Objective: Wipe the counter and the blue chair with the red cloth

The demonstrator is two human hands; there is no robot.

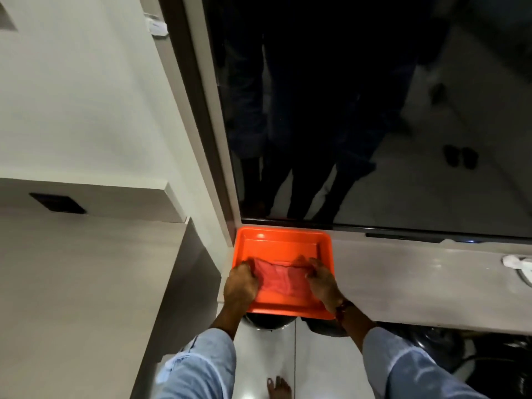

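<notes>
Red cloth (280,279) sat crumpled in the near half of an orange tray (283,240), lower centre of frame. Tray rested on the grey counter (417,280) at its left end, back edge close under the dark glossy panel (359,110) that filled the upper right. Tray's near edge overhung the counter front slightly.

Left hand (241,285) was at the cloth's left edge, fingers curled and pinching the fabric. Right hand (322,283) was at the cloth's right edge, fingers likewise bent onto the fabric, gripping it. Cloth was stretched a bit between the two hands and was touching the tray floor. Right wrist had a dark bracelet (344,308). Both forearms were in light blue sleeves (201,367), coming in from the bottom of frame.

Far end of the tray was bare. White crumpled item (516,262) lay on the counter at the right edge of frame, well apart from the tray; couldn't tell what it was. Lower grey cabinet top (86,283) filled the left side. A bare foot (279,387) was on the pale tiled floor at bottom centre. Blue chair wasn't identifiable in this view.
</notes>
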